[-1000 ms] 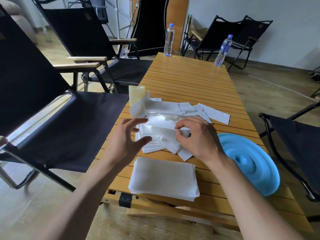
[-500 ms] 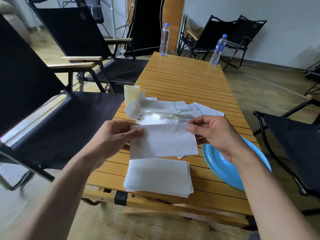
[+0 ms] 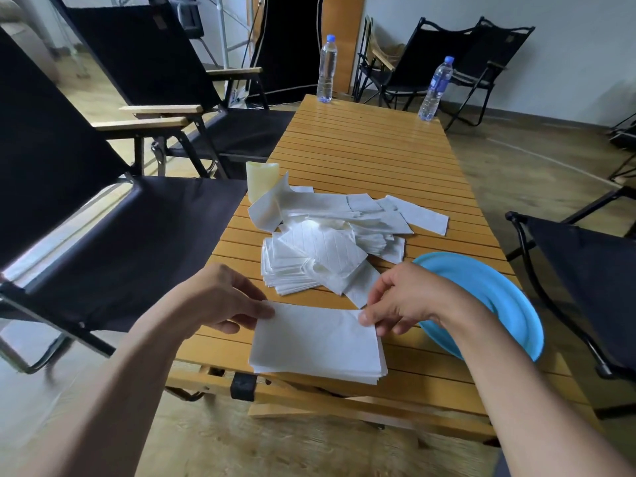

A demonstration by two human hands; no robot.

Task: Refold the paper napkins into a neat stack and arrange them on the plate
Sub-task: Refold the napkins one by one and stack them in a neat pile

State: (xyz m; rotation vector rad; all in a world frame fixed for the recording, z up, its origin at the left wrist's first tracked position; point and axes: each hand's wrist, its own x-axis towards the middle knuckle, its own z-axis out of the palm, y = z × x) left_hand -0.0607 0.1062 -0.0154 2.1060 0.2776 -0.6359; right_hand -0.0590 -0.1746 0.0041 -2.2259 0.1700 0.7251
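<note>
A neat stack of folded white napkins [image 3: 318, 346] lies at the near edge of the wooden slat table [image 3: 364, 156]. My left hand [image 3: 223, 297] pinches the far left corner of the stack's top napkin. At the far right corner of that napkin my right hand [image 3: 409, 299] pinches it too. Behind the stack sprawls a messy pile of loose napkins [image 3: 327, 249], some unfolded and crumpled. A blue plate [image 3: 495, 297] sits to the right, partly hidden behind my right wrist, with nothing on it.
A pale yellow cup [image 3: 261, 180] stands behind the pile at the table's left edge. Two water bottles [image 3: 326, 68] [image 3: 435, 88] stand at the far end. Black folding chairs [image 3: 103, 208] [image 3: 585, 270] flank the table on both sides.
I lifted one napkin out of the messy pile, held it stretched between both hands, then lowered it onto the near stack. My hands have come toward me.
</note>
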